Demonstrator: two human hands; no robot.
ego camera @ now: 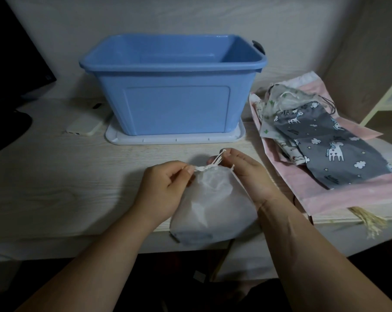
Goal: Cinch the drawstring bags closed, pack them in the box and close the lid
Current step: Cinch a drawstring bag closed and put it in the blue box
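Observation:
A white translucent drawstring bag (209, 206) lies at the desk's front edge, its neck gathered tight. My left hand (165, 189) pinches the gathered neck from the left. My right hand (242, 172) pinches the white drawstring (219, 157) at the neck's right side. Behind them stands the open blue plastic box (172, 86), resting on its white lid (174, 138). A pile of other drawstring bags lies to the right: a grey unicorn-print bag (325, 145) on top of a large pink bag (348, 194), with smaller pale bags (278, 102) beneath.
A white phone (87, 124) lies left of the lid. A dark monitor (12, 64) and black object stand at the far left. Straw-coloured tassels (368, 221) hang off the desk edge at the right. A shelf corner (388, 102) sits far right.

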